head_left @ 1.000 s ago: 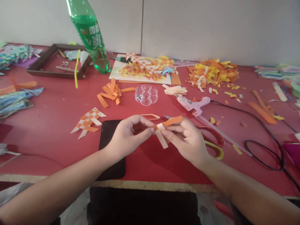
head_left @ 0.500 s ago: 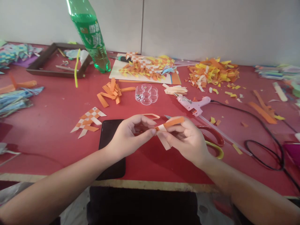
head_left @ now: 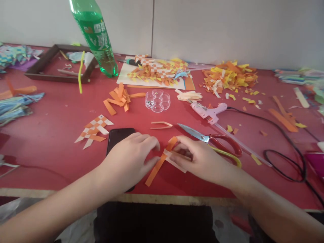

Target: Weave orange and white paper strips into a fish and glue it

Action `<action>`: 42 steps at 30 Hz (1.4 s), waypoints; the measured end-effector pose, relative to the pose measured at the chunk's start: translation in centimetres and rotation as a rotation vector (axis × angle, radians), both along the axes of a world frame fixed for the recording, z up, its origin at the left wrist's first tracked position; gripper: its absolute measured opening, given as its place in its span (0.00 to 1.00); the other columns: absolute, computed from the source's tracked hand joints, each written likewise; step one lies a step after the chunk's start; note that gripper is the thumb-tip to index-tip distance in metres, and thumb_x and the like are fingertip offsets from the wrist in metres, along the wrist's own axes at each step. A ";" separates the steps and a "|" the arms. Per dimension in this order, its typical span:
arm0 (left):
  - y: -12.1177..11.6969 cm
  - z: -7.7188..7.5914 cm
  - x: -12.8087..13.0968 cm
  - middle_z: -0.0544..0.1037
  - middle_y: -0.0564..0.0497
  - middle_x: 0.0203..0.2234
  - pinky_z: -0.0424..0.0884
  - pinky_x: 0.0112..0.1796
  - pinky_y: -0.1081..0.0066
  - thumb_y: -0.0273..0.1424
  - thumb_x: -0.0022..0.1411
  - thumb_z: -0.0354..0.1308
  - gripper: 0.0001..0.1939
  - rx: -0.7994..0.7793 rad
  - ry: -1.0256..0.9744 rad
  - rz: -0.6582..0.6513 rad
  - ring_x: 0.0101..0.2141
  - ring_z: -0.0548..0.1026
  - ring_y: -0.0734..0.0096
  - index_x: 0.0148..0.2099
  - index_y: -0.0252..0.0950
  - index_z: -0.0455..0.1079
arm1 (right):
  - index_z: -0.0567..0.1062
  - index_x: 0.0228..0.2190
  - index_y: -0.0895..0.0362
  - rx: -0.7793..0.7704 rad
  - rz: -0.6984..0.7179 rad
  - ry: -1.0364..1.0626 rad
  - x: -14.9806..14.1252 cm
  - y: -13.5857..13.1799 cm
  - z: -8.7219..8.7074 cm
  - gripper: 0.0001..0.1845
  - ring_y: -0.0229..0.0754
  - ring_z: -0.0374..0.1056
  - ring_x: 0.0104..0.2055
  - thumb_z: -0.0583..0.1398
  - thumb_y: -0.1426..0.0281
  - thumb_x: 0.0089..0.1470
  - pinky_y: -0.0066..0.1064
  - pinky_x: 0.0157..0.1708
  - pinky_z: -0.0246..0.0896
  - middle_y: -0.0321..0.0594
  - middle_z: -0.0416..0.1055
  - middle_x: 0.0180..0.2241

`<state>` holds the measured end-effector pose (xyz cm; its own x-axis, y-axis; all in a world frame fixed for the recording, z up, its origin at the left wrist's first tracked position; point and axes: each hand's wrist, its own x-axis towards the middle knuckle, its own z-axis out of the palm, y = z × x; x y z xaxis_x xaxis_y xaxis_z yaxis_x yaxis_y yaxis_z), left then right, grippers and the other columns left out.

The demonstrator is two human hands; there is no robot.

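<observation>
My right hand (head_left: 196, 154) pinches a pair of crossed paper strips between thumb and fingers. The orange paper strip (head_left: 155, 172) slants down to the left, with a cream paper strip (head_left: 177, 165) folded across it. Just left of them is my left hand (head_left: 133, 160), its thumb and curled forefinger apart with nothing between them; the thumb tip is close to the orange strip. Under the left hand lies a black phone (head_left: 120, 135), partly hidden. Beyond the hands rest a folded pale strip (head_left: 162, 125) and scissors (head_left: 194, 132) with red and yellow handles.
A woven paper fish (head_left: 95, 129) lies left of the phone. Orange strips (head_left: 118, 98), a clear flower-shaped tray (head_left: 158, 101) and cream strips (head_left: 188, 96) sit farther back. At right is a pink glue gun (head_left: 210, 111) with its cord. A green bottle (head_left: 98, 44) stands behind.
My left hand has let go of the strips and turned palm down. The strips have been lowered and turned, the orange one now pointing toward the table's front edge. The scissor blades are uncovered.
</observation>
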<state>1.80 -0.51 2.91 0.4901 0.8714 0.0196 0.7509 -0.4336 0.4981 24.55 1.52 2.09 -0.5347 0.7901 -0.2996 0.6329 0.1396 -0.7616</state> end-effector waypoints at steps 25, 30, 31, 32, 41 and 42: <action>-2.0 -3.5 0.7 0.76 0.44 0.37 0.76 0.37 0.59 0.29 0.67 0.53 0.10 0.295 -0.001 -0.174 0.34 0.72 0.61 0.39 0.34 0.76 | 0.64 0.53 0.55 0.572 -0.087 -0.041 2.2 -3.2 -3.0 0.20 0.45 0.72 0.51 0.58 0.70 0.60 0.41 0.50 0.69 0.45 0.73 0.49; -2.0 -3.5 0.6 0.75 0.41 0.43 0.75 0.40 0.56 0.29 0.66 0.53 0.10 0.333 0.005 -0.141 0.39 0.72 0.58 0.38 0.34 0.76 | 0.63 0.53 0.53 0.562 -0.089 -0.022 2.2 -3.3 -3.3 0.21 0.44 0.73 0.50 0.59 0.70 0.60 0.40 0.49 0.70 0.43 0.74 0.47; -2.0 -3.5 0.6 0.75 0.41 0.44 0.75 0.40 0.56 0.29 0.66 0.54 0.10 0.334 0.008 -0.143 0.39 0.72 0.58 0.38 0.34 0.76 | 0.63 0.53 0.53 0.565 -0.088 -0.018 2.2 -3.3 -3.3 0.20 0.44 0.73 0.49 0.58 0.70 0.60 0.40 0.48 0.70 0.42 0.75 0.46; -2.0 -3.5 0.6 0.75 0.42 0.44 0.75 0.41 0.56 0.29 0.66 0.54 0.10 0.334 0.010 -0.147 0.39 0.71 0.58 0.39 0.35 0.76 | 0.63 0.53 0.53 0.570 -0.086 -0.015 2.2 -3.4 -3.3 0.20 0.44 0.73 0.49 0.58 0.70 0.60 0.40 0.48 0.70 0.42 0.75 0.45; -2.0 -3.7 0.5 0.76 0.43 0.46 0.75 0.42 0.56 0.28 0.66 0.54 0.09 0.335 0.016 -0.161 0.40 0.71 0.58 0.39 0.35 0.76 | 0.64 0.53 0.55 0.603 -0.064 -0.050 2.2 -3.2 -3.2 0.21 0.43 0.74 0.46 0.58 0.72 0.59 0.37 0.46 0.71 0.43 0.76 0.43; -2.0 -3.6 0.6 0.76 0.43 0.45 0.75 0.42 0.56 0.28 0.66 0.54 0.09 0.341 0.014 -0.162 0.40 0.71 0.58 0.39 0.35 0.76 | 0.64 0.53 0.56 0.611 -0.062 -0.047 2.2 -3.2 -3.2 0.21 0.43 0.74 0.46 0.58 0.72 0.59 0.37 0.45 0.71 0.43 0.76 0.43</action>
<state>2.36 -2.53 -0.73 0.6235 0.7269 0.2879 0.6646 -0.6867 0.2945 26.71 -1.64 -1.07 -0.4791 0.8558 0.1953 0.6851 0.5036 -0.5263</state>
